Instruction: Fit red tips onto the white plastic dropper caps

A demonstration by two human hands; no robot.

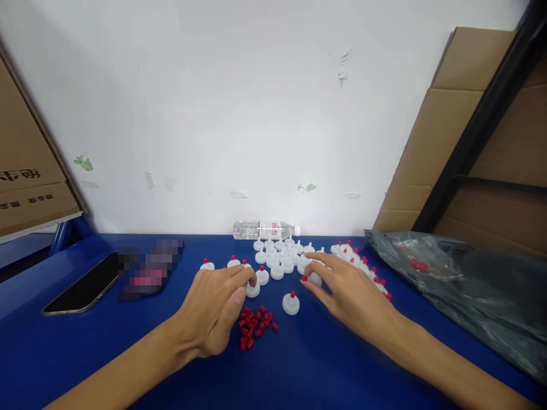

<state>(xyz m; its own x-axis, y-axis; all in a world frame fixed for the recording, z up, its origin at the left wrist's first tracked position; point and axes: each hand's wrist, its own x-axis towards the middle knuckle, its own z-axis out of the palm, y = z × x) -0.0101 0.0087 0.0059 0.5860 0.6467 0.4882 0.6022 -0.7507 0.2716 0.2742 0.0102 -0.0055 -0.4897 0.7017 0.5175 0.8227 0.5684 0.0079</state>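
Note:
My left hand (216, 310) rests on the blue table (299, 370), fingers curled round a white nozzle cap (253, 289) pinched at the fingertips. My right hand (348, 290) reaches over the caps with fingers stretched and slightly spread, a fingertip touching a small red plug (304, 278) beside a white cap (315, 278). Between the hands stands a white cap with a red tip (291, 303). A pile of loose red plugs (255, 326) lies just below my left fingers. Several bare white caps (280, 256) cluster behind.
Several red-tipped caps (363, 265) line the right side, others (233, 262) at the left. A water bottle (265, 230) lies by the wall. A phone (83, 287) sits left, a dark plastic bag (465, 285) right, cardboard boxes (25, 176) at both sides.

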